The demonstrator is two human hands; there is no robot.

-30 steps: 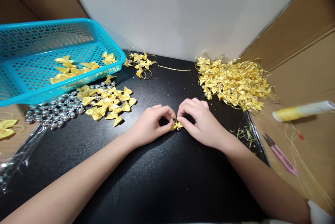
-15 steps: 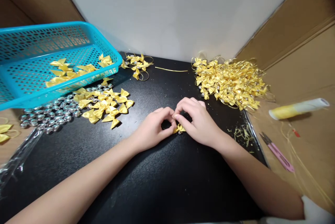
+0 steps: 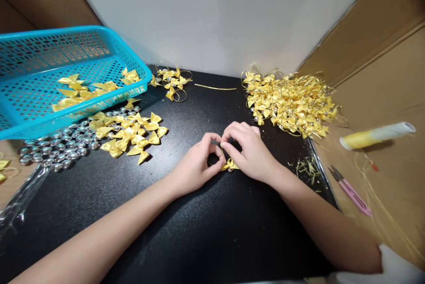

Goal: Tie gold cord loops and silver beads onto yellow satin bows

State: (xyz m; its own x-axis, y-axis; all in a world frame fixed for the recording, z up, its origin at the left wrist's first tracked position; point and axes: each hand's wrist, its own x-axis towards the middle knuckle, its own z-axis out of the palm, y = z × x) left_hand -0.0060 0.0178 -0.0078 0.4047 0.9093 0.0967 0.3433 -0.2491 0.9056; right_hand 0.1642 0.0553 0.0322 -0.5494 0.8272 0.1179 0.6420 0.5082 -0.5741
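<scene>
My left hand (image 3: 195, 164) and my right hand (image 3: 247, 151) meet at the middle of the black table top (image 3: 186, 226). Both pinch one small yellow ribbon bow (image 3: 229, 165) between thumb and fingertips, and the bow rests on the surface. A small silver bead seems to hang at the bow, partly hidden by my fingers. A loose group of plain yellow bows (image 3: 131, 135) lies to the left of my left hand. Beside them lies a heap of silver beads (image 3: 59, 146).
A turquoise plastic basket (image 3: 43, 111) with some bows stands at the back left. A big pile of finished bows with gold loops (image 3: 288, 104) lies at the back right, a smaller cluster (image 3: 171, 81) at the back centre. On the cardboard to the right lie pink thread snips (image 3: 350, 191) and a yellow ribbon roll (image 3: 376, 135).
Both hands stay pinched on the same bow, with small shifts of the fingertips. The view has drifted slightly, nothing else on the table has moved.
</scene>
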